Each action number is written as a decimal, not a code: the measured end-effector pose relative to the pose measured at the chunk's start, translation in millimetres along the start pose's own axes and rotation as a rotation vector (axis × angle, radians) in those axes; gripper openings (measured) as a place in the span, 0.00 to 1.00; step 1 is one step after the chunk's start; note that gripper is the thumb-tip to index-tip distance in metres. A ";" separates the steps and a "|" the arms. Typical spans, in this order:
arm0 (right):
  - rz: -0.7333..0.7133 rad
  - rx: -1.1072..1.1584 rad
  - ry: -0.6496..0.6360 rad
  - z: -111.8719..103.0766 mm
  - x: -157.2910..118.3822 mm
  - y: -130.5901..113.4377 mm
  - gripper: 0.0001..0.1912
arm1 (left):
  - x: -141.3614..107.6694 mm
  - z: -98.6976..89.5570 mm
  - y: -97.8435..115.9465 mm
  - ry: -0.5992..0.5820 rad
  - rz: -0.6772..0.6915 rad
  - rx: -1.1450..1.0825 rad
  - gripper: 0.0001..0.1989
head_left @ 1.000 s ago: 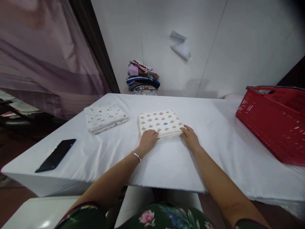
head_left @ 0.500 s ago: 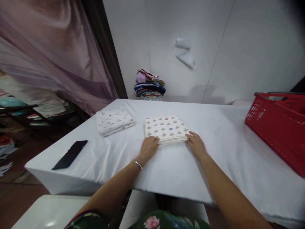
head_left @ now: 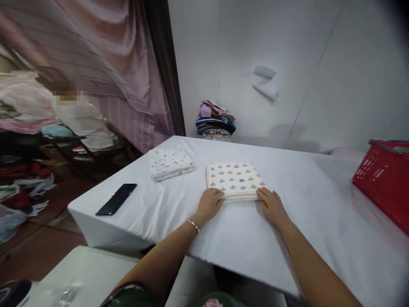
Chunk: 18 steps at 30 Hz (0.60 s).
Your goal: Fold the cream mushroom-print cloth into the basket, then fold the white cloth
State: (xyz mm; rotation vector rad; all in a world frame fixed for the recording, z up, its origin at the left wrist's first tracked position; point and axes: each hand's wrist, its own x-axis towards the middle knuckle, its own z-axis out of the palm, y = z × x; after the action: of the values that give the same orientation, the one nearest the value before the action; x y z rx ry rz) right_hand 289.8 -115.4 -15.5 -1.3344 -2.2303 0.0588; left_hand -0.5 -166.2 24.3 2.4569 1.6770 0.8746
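A folded white cloth (head_left: 235, 177) with grey, red and blue prints lies flat on the white-covered table (head_left: 243, 238). At its near left corner rests my left hand (head_left: 210, 205), wearing a bracelet, its fingers on the cloth's edge. My right hand (head_left: 274, 207) is at the near right corner, fingertips over the edge and the thumb side hidden below. A second folded white cloth (head_left: 171, 162) with small dark prints lies to the left, apart from the first. Nearer the left table edge is a black phone (head_left: 116, 199).
A red basket (head_left: 383, 179) stands at the table's right side. Behind the far edge rises a pile of folded clothes (head_left: 215, 121) against the wall. A person (head_left: 86, 119) sits at the left near a pink curtain (head_left: 128, 64). A white stool (head_left: 86, 273) is at lower left.
The view has turned left, so table, cloths and basket appear further right, and the seated person shows more fully. My right fingers have shifted slightly onto the cloth's near edge.
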 end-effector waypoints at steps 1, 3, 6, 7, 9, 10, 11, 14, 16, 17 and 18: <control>0.009 0.023 0.003 0.8 0.0 1.3 0.29 | 0.7 -0.5 -2.5 0.025 -0.033 -0.047 0.09; 0.026 0.107 0.030 2.4 0.0 3.6 0.25 | 2.4 -2.4 -8.5 0.110 -0.136 -0.123 0.10; 0.129 0.296 0.155 4.4 -0.4 5.0 0.19 | 5.4 -7.4 -18.9 0.198 -0.371 -0.182 0.14; 0.197 0.351 0.204 4.5 -0.6 4.8 0.20 | 6.7 -9.2 -22.1 0.182 -0.471 -0.203 0.17; 0.367 0.409 0.257 3.5 0.0 3.9 0.23 | 10.0 -12.0 -27.9 0.105 -0.669 -0.263 0.23; 0.449 0.415 0.251 2.2 1.2 3.4 0.25 | 12.1 -12.5 -30.4 0.060 -0.746 -0.295 0.26; 0.515 0.414 0.226 0.5 3.1 3.0 0.28 | 14.6 -12.3 -32.6 0.019 -0.797 -0.329 0.28; 0.629 0.399 0.129 -6.8 14.9 3.3 0.32 | 22.9 -7.6 -38.1 -0.043 -0.849 -0.438 0.32; 0.668 0.379 0.059 -12.6 26.5 4.6 0.33 | 28.2 -3.1 -40.8 -0.071 -0.882 -0.510 0.34; 0.692 0.370 0.017 -15.4 32.6 5.3 0.33 | 30.4 -1.1 -41.9 -0.084 -0.903 -0.535 0.34; 0.724 0.375 -0.025 -18.1 38.5 5.8 0.33 | 32.3 0.7 -42.7 -0.095 -0.927 -0.550 0.33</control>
State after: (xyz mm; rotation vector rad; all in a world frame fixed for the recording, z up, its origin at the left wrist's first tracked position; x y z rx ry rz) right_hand 288.7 -84.6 14.5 -1.8309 -1.5371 0.7126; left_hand -28.0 -120.3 23.0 1.1472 1.8909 0.8663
